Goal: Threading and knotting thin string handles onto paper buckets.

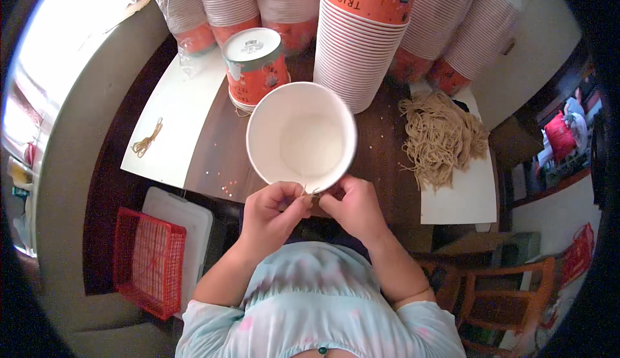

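A white paper cup (301, 135) lies with its open mouth toward me, just above my hands. My left hand (274, 213) and my right hand (351, 206) both pinch its near rim, where a thin tan string (309, 192) sits between the fingertips. An orange printed cup (255, 66) stands upside down behind it. A pile of tan strings (440, 137) lies to the right on a white sheet (462, 196).
Tall stacks of orange and white cups (361, 41) line the back of the dark table (223, 158). One loose string (147, 140) rests on a white sheet at left. A red basket (148, 261) and white lid sit on the floor at left; a wooden chair (510, 293) stands at right.
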Motion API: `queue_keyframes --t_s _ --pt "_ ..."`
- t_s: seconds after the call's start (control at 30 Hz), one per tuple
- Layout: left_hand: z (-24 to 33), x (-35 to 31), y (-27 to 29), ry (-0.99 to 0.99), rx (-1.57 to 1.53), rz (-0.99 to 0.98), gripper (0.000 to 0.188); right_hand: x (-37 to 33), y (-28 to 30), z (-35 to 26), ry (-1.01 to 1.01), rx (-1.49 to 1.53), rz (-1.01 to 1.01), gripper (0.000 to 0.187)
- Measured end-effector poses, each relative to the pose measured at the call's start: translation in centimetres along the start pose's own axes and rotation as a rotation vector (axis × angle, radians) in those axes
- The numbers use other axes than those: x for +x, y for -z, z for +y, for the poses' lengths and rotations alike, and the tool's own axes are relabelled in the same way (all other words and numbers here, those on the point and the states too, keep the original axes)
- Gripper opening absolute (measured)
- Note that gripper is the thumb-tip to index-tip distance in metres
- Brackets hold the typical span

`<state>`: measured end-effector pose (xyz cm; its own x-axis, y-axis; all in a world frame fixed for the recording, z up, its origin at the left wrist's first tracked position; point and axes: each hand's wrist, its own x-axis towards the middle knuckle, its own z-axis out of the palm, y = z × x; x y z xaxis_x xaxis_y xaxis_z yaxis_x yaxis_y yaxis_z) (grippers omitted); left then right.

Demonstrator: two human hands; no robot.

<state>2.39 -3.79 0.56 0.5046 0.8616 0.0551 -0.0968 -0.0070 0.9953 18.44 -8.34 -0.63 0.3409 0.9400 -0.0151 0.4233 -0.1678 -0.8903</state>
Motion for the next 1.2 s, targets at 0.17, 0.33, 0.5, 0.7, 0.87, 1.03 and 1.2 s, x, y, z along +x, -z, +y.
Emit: queue_keyframes --t_s 0.17,0.33,0.5,0.7,0.87,1.03,1.2 --pt "0.5 0.8 0.2 0.049 -0.117 -0.042 0.006 0.3 0.5 -0.3 0.004 0.038 -0.047 0.028" --pt "1.1 0.8 -0.2 0.024 -0.229 -0.03 0.01 -0.4 0.4 0.1 0.096 0.061 -0.006 0.027" --pt "0.1 1.3 0.3 -0.139 -0.086 -0.025 0.01 -1.6 1.2 -1.3 0.608 -0.133 0.32 0.038" --pt "0.2 1.8 0.3 -0.205 -0.021 -0.099 0.008 0.0 0.5 -0.8 0.765 -0.209 0.219 0.024" --pt "0.5 2.0 0.6 -0.11 -0.207 -0.149 0.007 0.2 0.0 -0.6 0.825 -0.187 0.24 0.022" --pt "0.5 2.4 1.7 -0.114 -0.669 -0.202 0.003 0.5 0.0 -1.0 0.785 -0.277 0.226 0.015" --pt "0.2 2.8 1.7 -0.081 -0.731 -0.192 0.007 0.4 0.2 -1.7 0.672 -0.463 0.207 0.016"
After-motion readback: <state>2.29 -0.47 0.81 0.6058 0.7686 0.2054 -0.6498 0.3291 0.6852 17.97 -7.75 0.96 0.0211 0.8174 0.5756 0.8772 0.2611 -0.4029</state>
